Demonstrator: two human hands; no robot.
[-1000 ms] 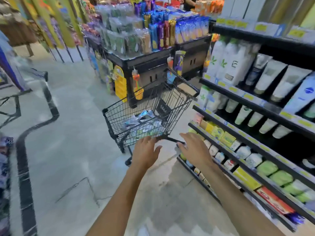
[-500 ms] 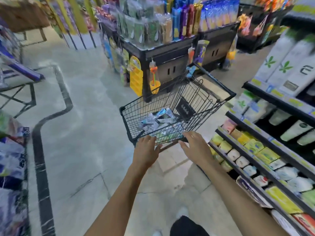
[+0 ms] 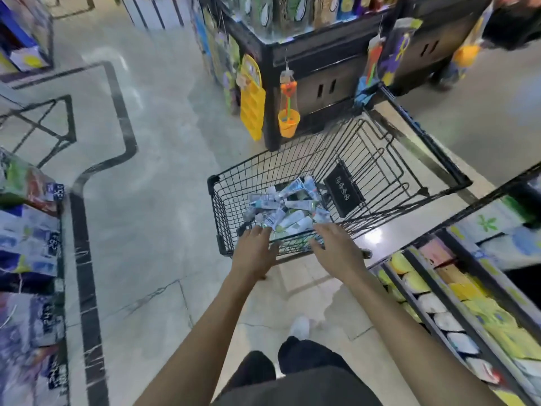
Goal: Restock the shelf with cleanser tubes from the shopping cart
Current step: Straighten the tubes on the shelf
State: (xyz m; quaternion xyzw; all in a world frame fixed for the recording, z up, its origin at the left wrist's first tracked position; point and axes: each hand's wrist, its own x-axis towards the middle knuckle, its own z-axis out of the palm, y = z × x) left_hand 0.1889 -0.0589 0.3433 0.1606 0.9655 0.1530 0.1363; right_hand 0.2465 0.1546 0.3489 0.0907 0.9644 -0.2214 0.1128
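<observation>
Head view: both hands reach over the near rim of the shopping cart. Left hand and right hand have fingers released, grasping nothing. Cleanser tubes lie heaped inside the cart; the shelf stands to the right.

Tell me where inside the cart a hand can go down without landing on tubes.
Free: the far half of the shopping cart, bare wire between the black placard and the far rim. Crowded: the near-left corner, where the cleanser tubes lie heaped just beyond the left hand and right hand.
</observation>
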